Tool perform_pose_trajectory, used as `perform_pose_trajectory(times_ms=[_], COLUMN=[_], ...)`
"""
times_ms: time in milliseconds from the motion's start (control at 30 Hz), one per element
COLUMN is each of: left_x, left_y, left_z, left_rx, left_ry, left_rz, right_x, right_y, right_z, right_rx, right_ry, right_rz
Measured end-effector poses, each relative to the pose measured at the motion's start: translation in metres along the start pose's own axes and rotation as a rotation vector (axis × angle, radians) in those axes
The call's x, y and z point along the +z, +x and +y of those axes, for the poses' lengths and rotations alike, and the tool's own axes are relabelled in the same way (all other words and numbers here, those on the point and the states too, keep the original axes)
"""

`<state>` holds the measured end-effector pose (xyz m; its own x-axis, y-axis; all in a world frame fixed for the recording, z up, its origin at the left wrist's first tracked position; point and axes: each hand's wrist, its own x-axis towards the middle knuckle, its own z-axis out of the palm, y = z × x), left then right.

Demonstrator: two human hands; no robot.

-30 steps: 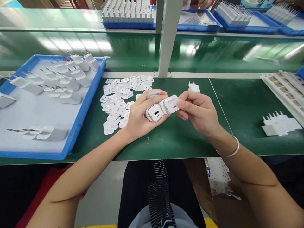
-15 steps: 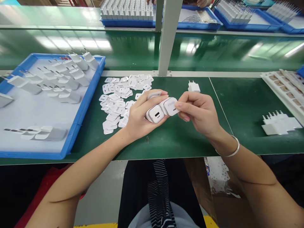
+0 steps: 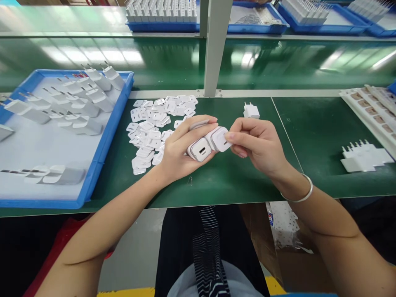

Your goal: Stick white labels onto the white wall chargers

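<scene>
Two or more white chargers (image 3: 199,149) are in my left hand (image 3: 181,146), its fingers wrapped round them, their port ends facing me. My right hand (image 3: 255,142) pinches the edge of a thin white cover plate (image 3: 220,139) that lies over the end of the right-hand charger. Left of my hands, many loose white cover plates (image 3: 150,136) are heaped on the green table (image 3: 216,185). A single white charger (image 3: 251,110) with its pins up stands just behind my right hand.
A blue-rimmed tray (image 3: 103,152) of white chargers lies at the left. Several chargers (image 3: 366,156) stand grouped at the right, near a pale slotted tray (image 3: 368,117). A metal post (image 3: 214,49) rises behind, before a shelf with blue trays (image 3: 256,29).
The view has shifted slightly, so the table things sit a little further left. Both hands keep nearly the same hold, with the plate still at the charger's end.
</scene>
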<state>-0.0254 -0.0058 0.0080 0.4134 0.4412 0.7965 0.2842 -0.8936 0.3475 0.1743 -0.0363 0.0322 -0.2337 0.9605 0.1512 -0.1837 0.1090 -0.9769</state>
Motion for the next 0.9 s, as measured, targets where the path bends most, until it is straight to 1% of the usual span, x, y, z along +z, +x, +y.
perform_pose_trajectory(times_ms=[200, 300, 467, 633, 700, 767, 900], left_x=[0.0, 0.001, 0.002, 0.003, 0.002, 0.002, 0.0], left_y=[-0.001, -0.002, -0.003, -0.004, -0.004, -0.003, -0.001], left_z=[0.0, 0.0, 0.0, 0.001, 0.003, 0.004, 0.004], left_rx=[-0.02, -0.049, -0.044, -0.105, -0.154, -0.21, -0.259], left_ry=[0.017, 0.04, 0.035, 0.027, 0.007, -0.031, -0.127], left_rz=[-0.018, -0.029, -0.022, -0.03, -0.019, -0.004, 0.01], right_x=[0.001, 0.003, 0.006, 0.005, 0.002, -0.001, -0.004], right_y=[-0.001, -0.001, -0.002, -0.001, 0.002, 0.005, 0.01], right_z=[-0.001, -0.003, -0.004, -0.002, 0.001, 0.005, 0.013], right_rx=[-0.001, -0.02, -0.059, -0.087, -0.081, -0.038, 0.036], right_ry=[-0.067, -0.14, -0.218, -0.32, -0.359, -0.355, -0.197], right_rz=[0.017, 0.046, 0.07, 0.091, 0.094, 0.067, -0.104])
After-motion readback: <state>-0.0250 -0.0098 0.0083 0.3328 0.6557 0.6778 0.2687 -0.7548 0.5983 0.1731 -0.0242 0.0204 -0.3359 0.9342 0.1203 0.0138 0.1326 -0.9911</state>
